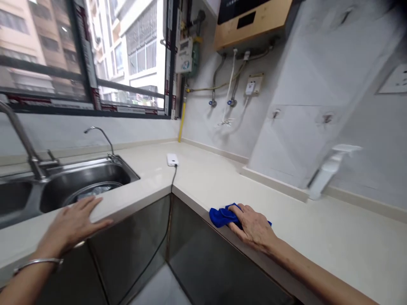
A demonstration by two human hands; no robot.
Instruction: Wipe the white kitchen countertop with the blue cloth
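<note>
A blue cleaning cloth [219, 217] lies bunched under my right hand [254, 224], which presses it against the front edge of the pale countertop [210, 182]. The fingers of that hand are curled over the cloth. On the left, my left hand [74, 222] rests with fingers spread at the counter edge in front of the sink [130, 171], holding nothing. A silver bangle circles the left wrist.
A white power bank-like device [172, 159] sits in the counter corner, its black cable [171, 203] hanging over the edge. A tall faucet [34, 163] and a thin tap [104, 137] stand by the sink. A white spray bottle [327, 171] stands at the right wall.
</note>
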